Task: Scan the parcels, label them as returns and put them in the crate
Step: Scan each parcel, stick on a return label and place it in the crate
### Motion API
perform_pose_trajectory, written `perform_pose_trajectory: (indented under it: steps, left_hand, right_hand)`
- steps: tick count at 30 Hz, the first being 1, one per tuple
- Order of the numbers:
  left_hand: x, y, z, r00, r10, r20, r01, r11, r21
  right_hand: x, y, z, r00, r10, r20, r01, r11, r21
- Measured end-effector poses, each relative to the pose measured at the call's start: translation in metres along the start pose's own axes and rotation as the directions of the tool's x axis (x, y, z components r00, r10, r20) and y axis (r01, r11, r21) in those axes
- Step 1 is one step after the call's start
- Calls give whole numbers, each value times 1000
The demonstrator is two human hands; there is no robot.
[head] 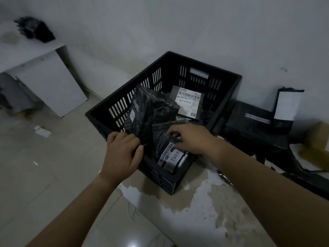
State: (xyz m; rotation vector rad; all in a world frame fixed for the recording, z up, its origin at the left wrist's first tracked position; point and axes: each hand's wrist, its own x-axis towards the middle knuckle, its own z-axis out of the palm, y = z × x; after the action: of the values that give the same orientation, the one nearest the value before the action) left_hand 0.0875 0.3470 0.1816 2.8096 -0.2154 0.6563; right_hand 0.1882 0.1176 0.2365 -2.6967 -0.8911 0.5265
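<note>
Here, inside crate (pixel 204 63) — left grip (pixel 122 154) clasps large parcel (pixel 151 113), right grip (pixel 188 138) pinches small parcel (pixel 170 155); labelled parcel (pixel 188 103) lies behind.

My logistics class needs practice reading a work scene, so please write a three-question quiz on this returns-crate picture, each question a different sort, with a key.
1. True or false: the left hand grips the large black parcel leaning in the crate.
2. What is handwritten on the small parcel that the right hand pinches? A) RETURN B) FRAGILE C) PAID
3. Fill in: the grey parcel lies ___ the crate.
Key: 1 true; 2 A; 3 inside.
</note>
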Motion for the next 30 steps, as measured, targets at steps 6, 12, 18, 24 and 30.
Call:
perform_pose_trajectory:
  steps: [6,12,18,24,30]
  left_hand:
    - [1,3,1,1000,15,-15,-15,1000,8]
    - [2,7,-4,999,-14,45,14,1000,-3]
    - [5,68,-22,992,61,112,-31,967,-253]
    - [-32,181,-3,882,428,195,-248,776,-580]
    - [-40,215,106,650,-61,757,703,427,-569]
  right_hand:
    - [10,-13,20,995,42,-93,-55,988,-147]
    - [-4,-7,26,963,-59,-264,19,988,-153]
    - [-73,65,43,717,216,-662,74,922,381]
    - [-90,154,94,832,526,-177,-356,750,557]
    - [-57,191,96,862,507,-5,-402,689,603]
